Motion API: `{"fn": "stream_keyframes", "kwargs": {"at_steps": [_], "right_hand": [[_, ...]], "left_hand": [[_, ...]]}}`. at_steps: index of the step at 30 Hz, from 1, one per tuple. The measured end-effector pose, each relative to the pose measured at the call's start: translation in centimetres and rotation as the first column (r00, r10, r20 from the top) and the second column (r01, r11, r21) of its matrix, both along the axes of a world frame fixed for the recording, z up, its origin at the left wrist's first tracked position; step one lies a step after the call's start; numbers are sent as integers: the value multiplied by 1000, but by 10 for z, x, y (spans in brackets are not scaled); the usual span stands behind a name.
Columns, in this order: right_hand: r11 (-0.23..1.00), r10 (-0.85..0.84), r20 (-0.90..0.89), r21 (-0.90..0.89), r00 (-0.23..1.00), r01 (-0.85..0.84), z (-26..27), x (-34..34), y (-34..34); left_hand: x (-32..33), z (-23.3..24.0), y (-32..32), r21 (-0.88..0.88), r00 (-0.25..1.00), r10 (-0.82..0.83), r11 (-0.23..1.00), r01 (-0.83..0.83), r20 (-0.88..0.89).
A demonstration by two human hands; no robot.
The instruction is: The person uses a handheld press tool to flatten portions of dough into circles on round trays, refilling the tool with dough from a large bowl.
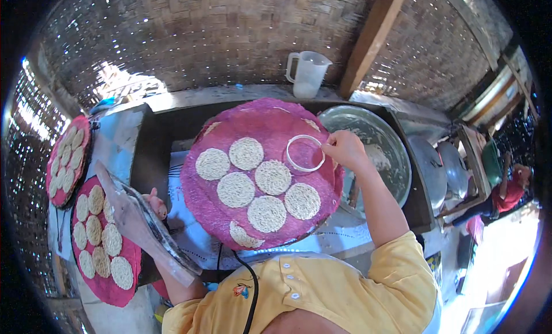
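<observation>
A round tray under magenta cloth [258, 161] lies before me with several flat white discs [273, 178] of rice or noodle-like strands on it. My right hand [345, 149] pinches the edge of a thin white ring [291, 158] between thumb and fingers, at the cloth's upper right. At the left, my left hand [156, 203] grips a dark-rimmed, whitish wooden tool [138, 230], probably a press or frame, tilted and seen from its edge; it partly hides the hand. Beneath that tool lies another magenta-covered tray [125, 291] with white and tan discs.
A wide metal basin [405, 170] with pale residue stands right of the tray. A translucent plastic jug [308, 73] sits by the woven wall. Farther right are metal pots [427, 174] and a person in red [513, 191]. A third disc-covered tray [85, 137] leans at far left.
</observation>
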State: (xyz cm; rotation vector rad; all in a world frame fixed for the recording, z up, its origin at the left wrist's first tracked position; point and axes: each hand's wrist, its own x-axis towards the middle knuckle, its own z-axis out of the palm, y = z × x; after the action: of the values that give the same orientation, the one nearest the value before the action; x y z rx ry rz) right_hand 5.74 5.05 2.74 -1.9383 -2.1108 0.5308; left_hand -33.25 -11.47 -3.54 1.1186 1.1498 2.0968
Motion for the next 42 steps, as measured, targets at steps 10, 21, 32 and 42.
{"fn": "stream_keyframes", "kwargs": {"at_steps": [10,21,32,42], "right_hand": [[998,-12,68,56,998,9,-18,22,-31],[938,-347,-525,-196,777,287,-70,62,-4],[876,-420,-882,-456,216,-157,-107,74,31],[894,-351,-902,-403,249,-197,-115,77,-26]], "left_hand": [[-6,-18,14,232,939,-334,923,308,80],[-2,-10,5,260,962,-270,927,269,-32],[18,7,-1,131,995,-78,988,86,-65],[35,20,0,141,984,-172,974,177,-47]]}}
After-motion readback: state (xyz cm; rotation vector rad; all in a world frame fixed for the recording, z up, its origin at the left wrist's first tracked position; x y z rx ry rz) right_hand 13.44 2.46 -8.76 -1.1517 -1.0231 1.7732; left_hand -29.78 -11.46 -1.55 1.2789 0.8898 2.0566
